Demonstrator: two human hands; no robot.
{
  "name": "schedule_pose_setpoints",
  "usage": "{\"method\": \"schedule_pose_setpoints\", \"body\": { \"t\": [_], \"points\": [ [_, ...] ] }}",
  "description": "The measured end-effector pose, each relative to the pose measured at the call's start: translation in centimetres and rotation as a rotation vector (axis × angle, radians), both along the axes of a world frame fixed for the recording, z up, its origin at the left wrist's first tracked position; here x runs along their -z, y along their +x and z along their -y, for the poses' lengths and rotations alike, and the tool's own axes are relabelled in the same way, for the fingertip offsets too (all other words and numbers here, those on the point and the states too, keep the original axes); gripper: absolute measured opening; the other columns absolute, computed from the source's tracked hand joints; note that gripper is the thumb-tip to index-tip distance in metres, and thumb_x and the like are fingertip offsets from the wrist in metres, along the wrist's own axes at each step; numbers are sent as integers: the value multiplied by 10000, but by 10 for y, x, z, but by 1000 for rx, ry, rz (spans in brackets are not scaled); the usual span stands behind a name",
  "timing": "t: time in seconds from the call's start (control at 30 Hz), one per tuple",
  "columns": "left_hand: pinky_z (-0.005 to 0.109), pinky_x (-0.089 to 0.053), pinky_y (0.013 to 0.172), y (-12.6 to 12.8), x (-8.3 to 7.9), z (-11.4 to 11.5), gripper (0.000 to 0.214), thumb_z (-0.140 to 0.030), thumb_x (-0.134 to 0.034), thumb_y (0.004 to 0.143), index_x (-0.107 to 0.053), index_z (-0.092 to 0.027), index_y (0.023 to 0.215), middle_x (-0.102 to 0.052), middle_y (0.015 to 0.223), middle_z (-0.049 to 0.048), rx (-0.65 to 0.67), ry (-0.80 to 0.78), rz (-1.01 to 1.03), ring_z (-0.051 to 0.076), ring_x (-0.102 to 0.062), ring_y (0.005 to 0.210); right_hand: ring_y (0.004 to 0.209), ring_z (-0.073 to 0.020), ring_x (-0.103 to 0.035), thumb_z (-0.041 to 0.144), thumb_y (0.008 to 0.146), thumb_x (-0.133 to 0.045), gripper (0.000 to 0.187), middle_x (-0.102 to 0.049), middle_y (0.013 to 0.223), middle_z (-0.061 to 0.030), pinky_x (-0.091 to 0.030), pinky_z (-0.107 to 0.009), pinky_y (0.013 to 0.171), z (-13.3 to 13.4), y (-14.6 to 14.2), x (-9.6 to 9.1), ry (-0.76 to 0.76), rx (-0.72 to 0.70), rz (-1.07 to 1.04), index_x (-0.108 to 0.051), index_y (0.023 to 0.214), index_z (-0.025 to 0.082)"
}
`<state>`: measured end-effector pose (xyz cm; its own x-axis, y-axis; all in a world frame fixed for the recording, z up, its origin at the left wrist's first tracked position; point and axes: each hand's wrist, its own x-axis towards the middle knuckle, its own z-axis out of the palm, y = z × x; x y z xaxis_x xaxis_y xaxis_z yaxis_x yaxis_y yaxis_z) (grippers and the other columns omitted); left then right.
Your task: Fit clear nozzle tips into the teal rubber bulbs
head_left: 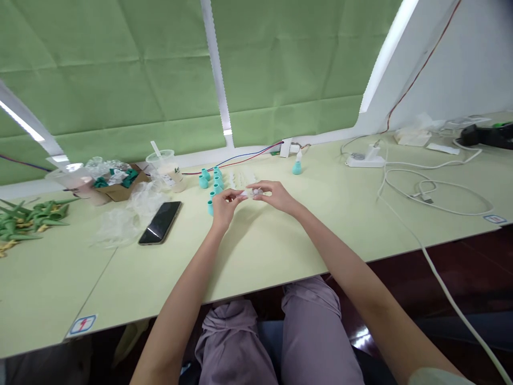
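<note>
Over the middle of the table, my left hand (225,207) and my right hand (277,195) pinch a small whitish, translucent piece (251,193) from its two sides. Its exact kind is too small to make out. Just beyond and left of my left hand stand several teal bulb-shaped pieces (203,181) in two rough rows. Behind my fingers lie several thin white parts (241,177) on the tabletop. Farther back to the right, one teal bulb with a white tip (296,164) stands upright.
A black phone (160,223) and crumpled clear plastic (118,224) lie to the left. Behind them are lidded cups (167,171) and a cardboard box (120,188). Green plant-like pieces (30,219) sit far left. A power strip (364,159) and white cables (441,198) spread across the right.
</note>
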<state>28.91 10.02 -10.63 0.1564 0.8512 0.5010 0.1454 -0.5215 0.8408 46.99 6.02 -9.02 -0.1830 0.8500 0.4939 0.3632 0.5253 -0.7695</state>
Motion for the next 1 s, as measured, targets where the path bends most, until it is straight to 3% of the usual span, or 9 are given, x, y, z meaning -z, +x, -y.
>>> {"method": "schedule_pose_setpoints", "body": {
  "t": [0.4, 0.8, 1.0],
  "points": [
    [257, -395, 602, 2, 3, 4, 168, -325, -652, 707, -726, -201, 793, -675, 727, 28, -7, 97, -74, 114, -502, 611, 742, -160, -590, 346, 678, -669, 221, -664, 822, -17, -465, -296, 762, -1, -2, 2, 74, 72, -16, -682, 830, 187],
    [240, -401, 562, 2, 3, 7, 204, -359, -640, 746, -723, -177, 788, -665, 673, 37, 14, 293, -171, 102, -506, 571, 709, -177, -610, 300, 633, -700, 189, -684, 766, -21, -478, -289, 720, 3, -3, 0, -29, 126, -62, -724, 767, 169],
    [245, -410, 563, 4, 3, 8, 215, -369, -636, 750, -718, -171, 771, -668, 684, 40, 35, 277, -169, 104, -503, 568, 704, -179, -608, 289, 599, -717, 221, -676, 729, -28, -481, -274, 693, 5, -1, -1, -104, 102, -90, -725, 757, 135]
  ]
}}
